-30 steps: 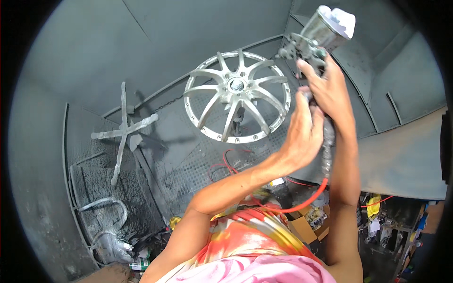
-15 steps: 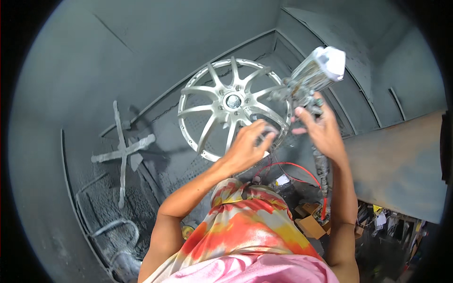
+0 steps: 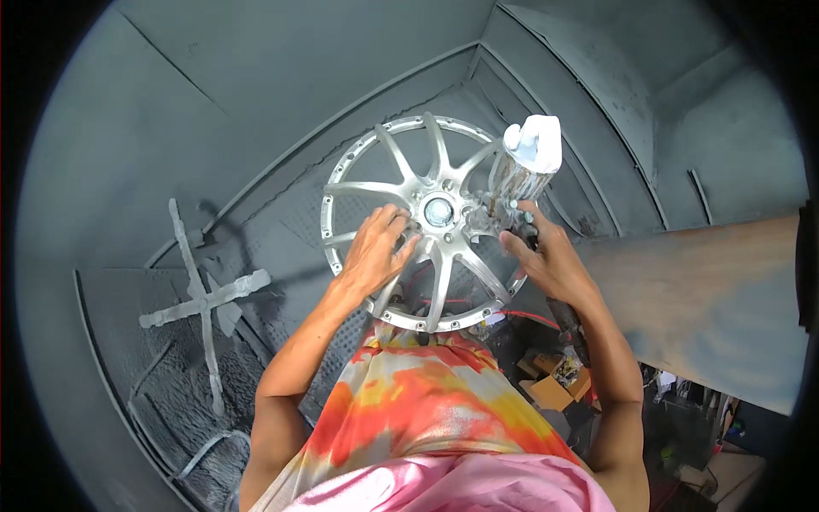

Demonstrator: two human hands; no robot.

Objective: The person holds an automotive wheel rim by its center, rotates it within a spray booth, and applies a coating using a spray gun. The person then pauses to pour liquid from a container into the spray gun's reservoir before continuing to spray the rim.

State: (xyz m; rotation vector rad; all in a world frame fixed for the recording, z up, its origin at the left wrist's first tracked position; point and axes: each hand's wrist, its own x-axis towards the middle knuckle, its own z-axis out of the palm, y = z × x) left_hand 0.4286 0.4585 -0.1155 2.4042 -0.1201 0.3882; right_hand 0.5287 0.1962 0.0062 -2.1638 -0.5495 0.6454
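A silver multi-spoke wheel rim (image 3: 441, 294) faces up in front of me, with a round opening at its hub. My left hand (image 3: 373, 252) is over the spokes left of the hub. Its fingers are bent and the thumb stands apart, with nothing visible between them; whether the fingertips touch the metal I cannot tell. My right hand (image 3: 550, 260) grips a paint-crusted spray gun (image 3: 488, 213) over the rim's right side. On top of the gun sits a streaked paint cup (image 3: 516, 181) with a white cover (image 3: 539, 143). My right hand and forearm partly hide the gun's handle.
A paint-coated cross-shaped stand (image 3: 205, 303) is at the left. A red hose (image 3: 533, 317) runs below the rim toward my right forearm. Open cardboard boxes (image 3: 550, 394) lie on the floor at lower right. Grey walls surround the far side; a tan panel (image 3: 682, 299) stands at right.
My left hand has moved left and come apart from its pinched pose. My right hand has brought the spray gun left and nearer the hub. The rim appears lower and turned.
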